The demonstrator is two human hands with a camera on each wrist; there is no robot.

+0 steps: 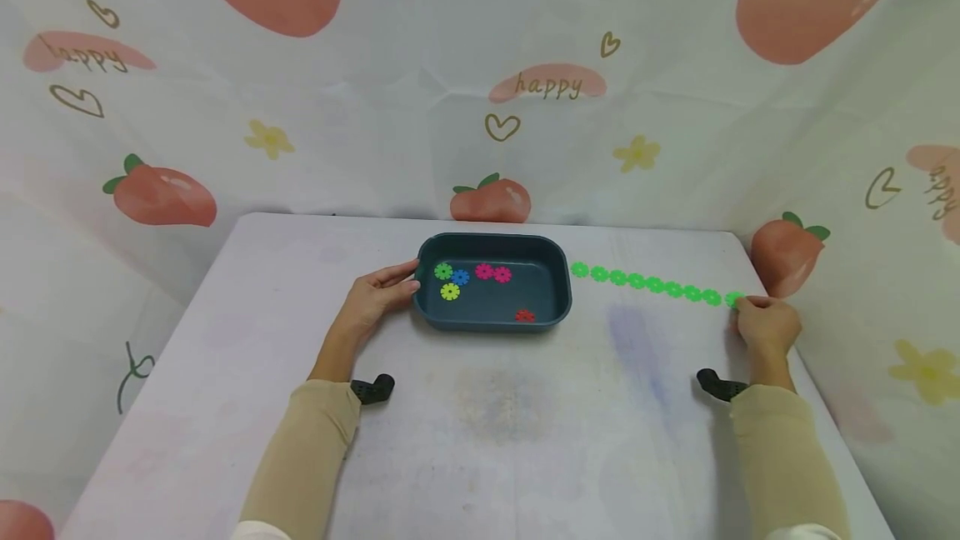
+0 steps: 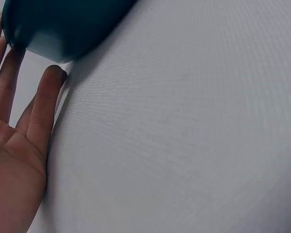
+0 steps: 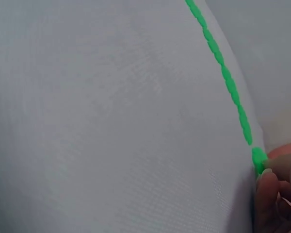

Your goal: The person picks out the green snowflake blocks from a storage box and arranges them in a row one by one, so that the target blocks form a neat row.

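My left hand (image 1: 371,300) is at the left end of a dark teal plastic bin (image 1: 491,302), its fingers rather straight. The left wrist view has those fingertips against the bin's outer wall. At the table's right side, my right hand (image 1: 770,325) pinches a green snowflake disc (image 1: 735,298) between thumb and fingers. That disc sits at the right end of a row of several green snowflake discs (image 1: 655,284). A small gap separates it from the row in the right wrist view.
Inside the bin lie a green disc (image 1: 443,271), a blue disc (image 1: 460,277), a yellow disc (image 1: 449,292), pink discs (image 1: 484,271) and red pieces (image 1: 525,316). Behind the white table (image 1: 525,440) hangs a fruit-print cloth (image 1: 420,132).
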